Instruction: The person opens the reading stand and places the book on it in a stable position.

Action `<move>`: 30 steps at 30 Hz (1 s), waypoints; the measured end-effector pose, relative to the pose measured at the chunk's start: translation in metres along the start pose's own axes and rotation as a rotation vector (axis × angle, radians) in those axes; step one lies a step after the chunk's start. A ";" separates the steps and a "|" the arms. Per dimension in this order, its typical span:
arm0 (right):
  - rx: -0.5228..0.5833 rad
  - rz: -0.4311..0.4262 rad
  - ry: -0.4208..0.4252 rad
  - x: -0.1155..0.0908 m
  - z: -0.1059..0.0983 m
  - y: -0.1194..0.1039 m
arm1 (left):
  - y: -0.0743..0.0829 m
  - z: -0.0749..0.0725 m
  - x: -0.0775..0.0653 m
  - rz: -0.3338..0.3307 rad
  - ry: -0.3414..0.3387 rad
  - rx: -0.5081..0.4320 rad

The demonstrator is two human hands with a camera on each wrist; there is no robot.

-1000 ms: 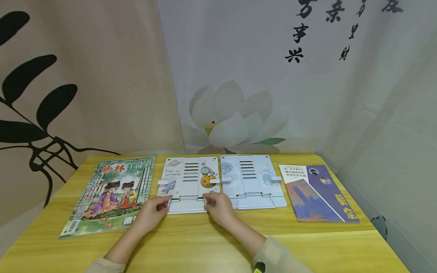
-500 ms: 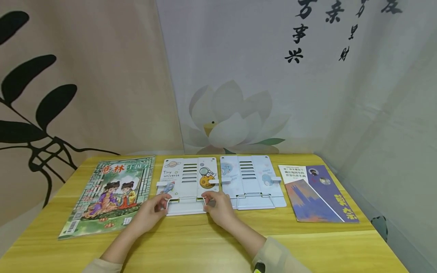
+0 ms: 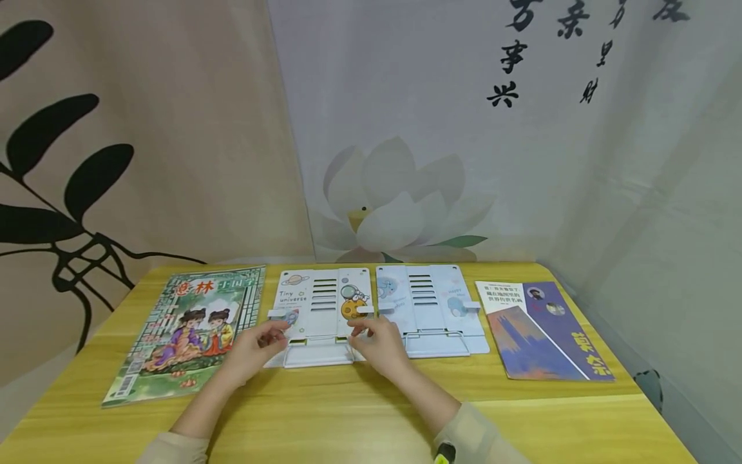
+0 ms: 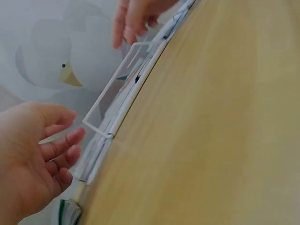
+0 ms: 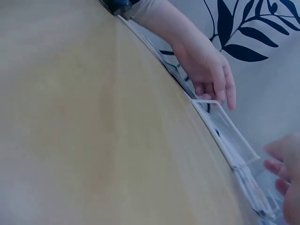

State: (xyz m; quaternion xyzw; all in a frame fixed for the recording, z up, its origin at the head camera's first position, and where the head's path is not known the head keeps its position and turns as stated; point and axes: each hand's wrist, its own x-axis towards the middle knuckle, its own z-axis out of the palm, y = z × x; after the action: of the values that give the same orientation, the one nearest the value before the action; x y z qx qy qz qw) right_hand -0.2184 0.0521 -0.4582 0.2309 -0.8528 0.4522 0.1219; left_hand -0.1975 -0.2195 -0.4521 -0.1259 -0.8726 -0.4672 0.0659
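A white book stand (image 3: 324,312) printed with an astronaut and the words "Tiny universe" lies flat on the table. Its wire bar (image 4: 107,93) sticks up off the front part in both wrist views. At the bar's left end hovers my left hand (image 3: 252,351), its fingers loosely bent and a small gap from the wire in the left wrist view. On the other side is my right hand (image 3: 382,348), its fingers relaxed and holding nothing, close to the bar's right end. A second white book stand (image 3: 430,309), with pale blue prints, lies directly to the right, partly behind my right hand.
On the left of the wooden table (image 3: 324,419) lies a green magazine (image 3: 191,322) with two cartoon figures, beside my left forearm. A purple and white book (image 3: 545,328) lies at the right. A printed curtain (image 3: 406,129) hangs behind the table's back edge.
Both hands have let go of the wire bar's ends, which they gripped before, and lifted slightly away. The astronaut stand slid a little toward me earlier.
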 end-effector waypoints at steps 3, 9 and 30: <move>0.038 0.004 0.059 0.007 -0.007 0.002 | 0.004 -0.005 0.007 -0.018 0.043 0.023; 0.093 0.098 0.148 0.022 -0.017 0.016 | 0.004 -0.011 0.024 -0.028 0.126 0.076; -0.006 0.247 0.033 0.069 -0.018 0.054 | -0.032 -0.001 0.070 -0.204 0.181 0.025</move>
State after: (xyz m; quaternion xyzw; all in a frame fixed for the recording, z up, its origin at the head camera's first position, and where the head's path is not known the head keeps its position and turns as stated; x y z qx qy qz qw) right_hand -0.3053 0.0736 -0.4572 0.1164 -0.8739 0.4651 0.0800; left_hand -0.2737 -0.2263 -0.4602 0.0072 -0.8772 -0.4699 0.0982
